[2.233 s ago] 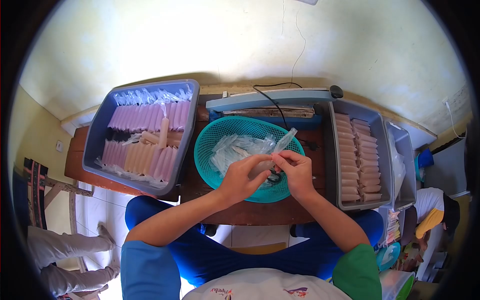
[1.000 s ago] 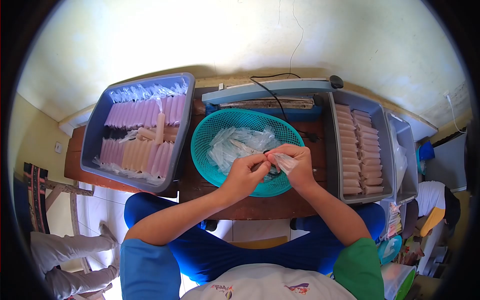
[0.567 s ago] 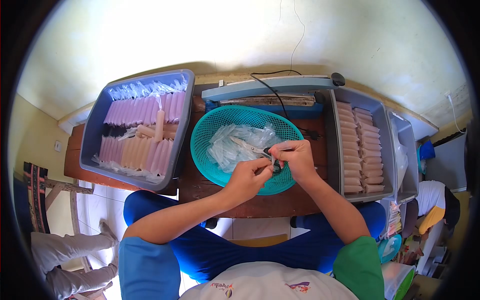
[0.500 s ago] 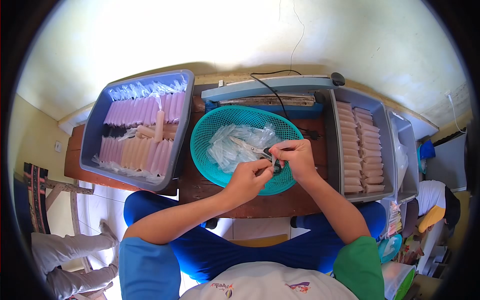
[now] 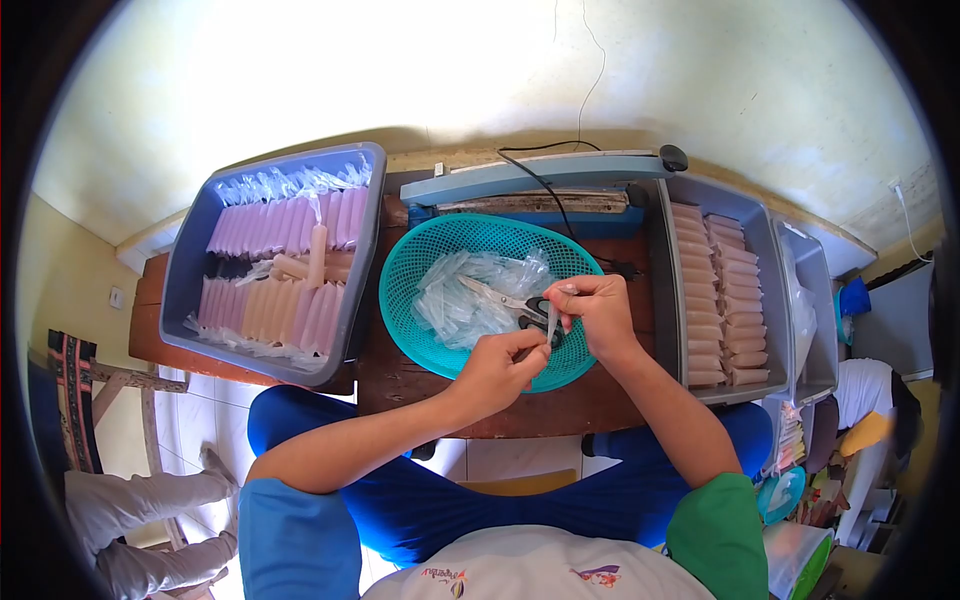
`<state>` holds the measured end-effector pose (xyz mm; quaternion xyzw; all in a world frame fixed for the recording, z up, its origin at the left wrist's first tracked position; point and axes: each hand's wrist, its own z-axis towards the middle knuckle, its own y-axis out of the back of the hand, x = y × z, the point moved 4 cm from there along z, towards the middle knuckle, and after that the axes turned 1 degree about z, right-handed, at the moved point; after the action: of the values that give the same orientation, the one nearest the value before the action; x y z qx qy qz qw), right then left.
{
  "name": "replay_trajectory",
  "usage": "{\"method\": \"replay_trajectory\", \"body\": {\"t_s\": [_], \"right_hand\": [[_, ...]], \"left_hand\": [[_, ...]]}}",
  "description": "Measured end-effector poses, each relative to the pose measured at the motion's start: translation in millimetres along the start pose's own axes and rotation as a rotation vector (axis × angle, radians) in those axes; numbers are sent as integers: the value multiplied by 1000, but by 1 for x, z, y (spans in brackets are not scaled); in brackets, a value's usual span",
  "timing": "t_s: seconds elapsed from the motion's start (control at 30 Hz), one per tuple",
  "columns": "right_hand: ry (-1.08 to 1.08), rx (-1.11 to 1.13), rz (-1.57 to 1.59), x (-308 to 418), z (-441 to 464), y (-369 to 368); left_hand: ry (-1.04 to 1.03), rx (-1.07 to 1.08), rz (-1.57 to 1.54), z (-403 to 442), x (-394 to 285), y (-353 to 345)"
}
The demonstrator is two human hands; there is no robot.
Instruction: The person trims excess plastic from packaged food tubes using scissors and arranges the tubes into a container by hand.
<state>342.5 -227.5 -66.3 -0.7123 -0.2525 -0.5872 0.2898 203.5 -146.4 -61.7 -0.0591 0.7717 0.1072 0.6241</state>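
A narrow strip of clear plastic [image 5: 552,322] is stretched between my two hands above the basket. My left hand [image 5: 503,368] pinches its lower end, fingers curled in. My right hand [image 5: 596,310] grips the upper end between thumb and fingers. Beneath them is a turquoise mesh basket [image 5: 400,318] with a pile of clear plastic pieces [image 5: 450,300]. Scissors with black handles [image 5: 500,296] lie on that pile, blades pointing up and left. The handles are partly hidden behind the strip and my right hand.
At left, a grey tub [image 5: 362,255] holds rows of purple and peach filled plastic tubes. Another grey tub [image 5: 660,290] at right holds two stacks of peach ones. A blue bar-shaped device [image 5: 540,175] with a black cord stands behind the basket. Other people are at both sides.
My left hand has moved slightly down, and my right hand slightly right. More of the plastic strip now shows between them. The scissors have stayed in the basket.
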Motion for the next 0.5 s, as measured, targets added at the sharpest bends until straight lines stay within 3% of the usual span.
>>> {"method": "replay_trajectory", "body": {"t_s": [0.5], "right_hand": [[-156, 113, 222, -12, 6, 2]], "left_hand": [[3, 38, -1, 1, 3, -3]]}}
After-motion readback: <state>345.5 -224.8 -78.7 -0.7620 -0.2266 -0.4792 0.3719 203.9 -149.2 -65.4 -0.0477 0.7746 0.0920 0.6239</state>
